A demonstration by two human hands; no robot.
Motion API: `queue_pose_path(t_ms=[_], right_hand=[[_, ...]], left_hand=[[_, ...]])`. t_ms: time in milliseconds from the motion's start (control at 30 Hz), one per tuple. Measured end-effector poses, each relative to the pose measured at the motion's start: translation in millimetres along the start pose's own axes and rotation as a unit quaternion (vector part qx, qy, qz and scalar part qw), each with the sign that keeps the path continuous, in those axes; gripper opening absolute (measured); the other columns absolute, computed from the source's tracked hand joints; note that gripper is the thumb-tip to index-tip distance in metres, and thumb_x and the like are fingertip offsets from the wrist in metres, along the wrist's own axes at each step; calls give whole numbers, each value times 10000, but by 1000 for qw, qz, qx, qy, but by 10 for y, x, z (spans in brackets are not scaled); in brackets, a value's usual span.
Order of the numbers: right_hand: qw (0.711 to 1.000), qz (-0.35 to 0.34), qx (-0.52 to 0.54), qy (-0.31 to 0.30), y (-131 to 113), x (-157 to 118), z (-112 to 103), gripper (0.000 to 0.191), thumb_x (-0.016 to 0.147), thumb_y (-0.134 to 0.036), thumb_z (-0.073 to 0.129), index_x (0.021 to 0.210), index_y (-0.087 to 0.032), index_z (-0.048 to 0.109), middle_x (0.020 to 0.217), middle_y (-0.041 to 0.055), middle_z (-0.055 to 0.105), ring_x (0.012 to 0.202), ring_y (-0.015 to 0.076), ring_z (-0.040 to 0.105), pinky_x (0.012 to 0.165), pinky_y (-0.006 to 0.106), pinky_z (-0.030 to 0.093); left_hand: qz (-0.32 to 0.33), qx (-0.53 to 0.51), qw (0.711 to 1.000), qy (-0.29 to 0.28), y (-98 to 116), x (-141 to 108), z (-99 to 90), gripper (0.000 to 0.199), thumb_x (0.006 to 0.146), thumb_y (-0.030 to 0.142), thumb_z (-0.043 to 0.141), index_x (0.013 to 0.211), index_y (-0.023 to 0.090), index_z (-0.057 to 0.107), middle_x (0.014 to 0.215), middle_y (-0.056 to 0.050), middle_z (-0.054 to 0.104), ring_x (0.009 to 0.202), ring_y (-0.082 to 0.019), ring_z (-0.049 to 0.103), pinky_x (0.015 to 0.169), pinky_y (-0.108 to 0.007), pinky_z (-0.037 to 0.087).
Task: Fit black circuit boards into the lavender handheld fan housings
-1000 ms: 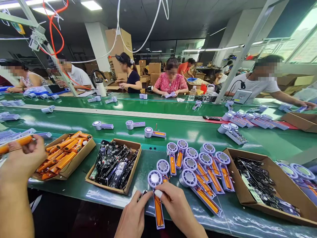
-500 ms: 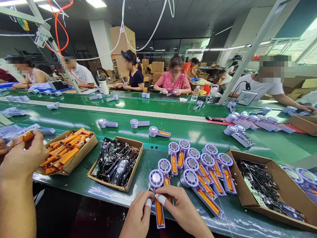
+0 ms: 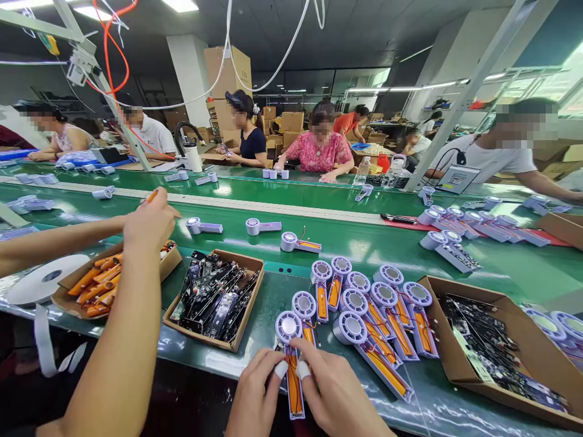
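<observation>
My left hand [image 3: 255,394] and my right hand [image 3: 334,394] are at the bottom centre, their fingertips capped in white cots. Both pinch a purple handheld fan [image 3: 294,388] from either side, at its handle, where an orange battery and thin wires lie exposed. The fan's round head [image 3: 288,328] points away from me. Beside my right hand stand several more open fans [image 3: 382,340] with orange batteries. A cardboard box of black circuit boards [image 3: 200,331] is just beyond my left hand.
A co-worker's hand [image 3: 150,224] holds a small orange battery above a box of orange batteries [image 3: 64,297]. A white tape roll [image 3: 45,278] lies at the left. Another box of boards [image 3: 460,346] stands at right. A green conveyor belt [image 3: 346,243] carries fans past seated workers.
The co-worker's hand has risen from the left over the battery box, uncovering a white tape roll. My hands stay on the same fan, and the view has turned slightly.
</observation>
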State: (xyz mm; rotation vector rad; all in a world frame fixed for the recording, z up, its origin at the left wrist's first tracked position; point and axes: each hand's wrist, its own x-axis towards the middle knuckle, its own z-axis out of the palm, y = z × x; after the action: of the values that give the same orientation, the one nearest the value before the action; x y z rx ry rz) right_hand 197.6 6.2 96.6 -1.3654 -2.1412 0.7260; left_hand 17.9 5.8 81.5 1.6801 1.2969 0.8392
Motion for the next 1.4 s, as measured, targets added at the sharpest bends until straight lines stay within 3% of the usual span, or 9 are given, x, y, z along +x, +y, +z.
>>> queue_pose_path(t_ms=[133, 267, 433, 633, 800, 900, 1000, 1300, 1400], right_hand=[[998, -38, 48, 22, -21, 79, -47, 353, 892, -86, 462, 1182, -248, 583, 1188, 70, 630, 1091, 212, 608, 939, 327, 485], [996, -45, 77, 1, 34, 130, 38, 301, 915, -81, 478, 1092, -253, 652, 1129, 59, 626, 1024, 190, 621, 902, 290, 497], [995, -59, 82, 13, 66, 113, 105, 223, 924, -121, 526, 1031, -249, 675, 1022, 53, 626, 938, 197, 622, 824, 297, 507], [989, -47, 117, 76, 59, 124, 183, 203, 891, -73, 527, 937, -222, 657, 969, 47, 608, 898, 185, 612, 788, 276, 489], [983, -4, 148, 113, 46, 185, 243, 160, 900, -103, 523, 881, -215, 636, 933, 38, 585, 869, 176, 600, 758, 261, 474], [984, -5, 136, 113, 28, 201, 275, 172, 905, -108, 513, 873, -220, 640, 912, 32, 587, 846, 171, 598, 751, 258, 473], [987, -15, 94, 127, 31, 196, 312, 173, 900, -112, 505, 870, -220, 636, 907, 38, 589, 828, 176, 603, 737, 261, 482], [979, -55, 23, 196, 94, 163, 473, 177, 902, -111, 459, 965, -213, 587, 958, 65, 606, 826, 180, 634, 746, 283, 520], [979, -47, 9, 199, 101, 152, 534, 169, 917, -121, 444, 981, -208, 574, 976, 80, 603, 860, 200, 622, 759, 314, 517]], left_hand=[[-43, -38, 998, 16, -29, 29, -14, 177, 897, 241, 517, 937, 231, 690, 939, -37, 697, 924, -214, 640, 836, -296, 472], [-80, -61, 995, 8, -47, 25, -4, 218, 872, 245, 525, 978, 209, 712, 976, -58, 731, 926, -223, 652, 852, -312, 487], [-63, -18, 998, 23, 11, -6, -24, 270, 852, 177, 504, 981, 222, 737, 922, -51, 730, 905, -228, 661, 840, -331, 494], [-34, 13, 998, 44, 45, -10, -55, 324, 825, 157, 502, 1035, 253, 729, 969, -61, 745, 917, -243, 683, 834, -351, 529], [-101, -60, 989, 86, -32, -54, -25, 375, 850, 295, 533, 1214, 238, 605, 1047, -92, 741, 638, -183, 667, 597, -286, 546], [-134, -80, 986, 54, -61, -73, -5, 386, 869, 304, 503, 1239, 212, 556, 1085, -108, 717, 522, -128, 594, 570, -272, 520], [-131, -82, 987, 33, -39, -72, -6, 367, 879, 295, 481, 1226, 199, 553, 1083, -99, 704, 549, -128, 590, 603, -273, 514], [-86, -3, 995, 54, -43, -89, -4, 373, 853, 242, 492, 1194, 235, 642, 1064, -80, 729, 667, -190, 658, 666, -298, 540], [-83, -26, 995, 53, -84, -88, 14, 371, 843, 237, 514, 1191, 235, 644, 1036, -76, 726, 673, -188, 659, 626, -281, 531]])
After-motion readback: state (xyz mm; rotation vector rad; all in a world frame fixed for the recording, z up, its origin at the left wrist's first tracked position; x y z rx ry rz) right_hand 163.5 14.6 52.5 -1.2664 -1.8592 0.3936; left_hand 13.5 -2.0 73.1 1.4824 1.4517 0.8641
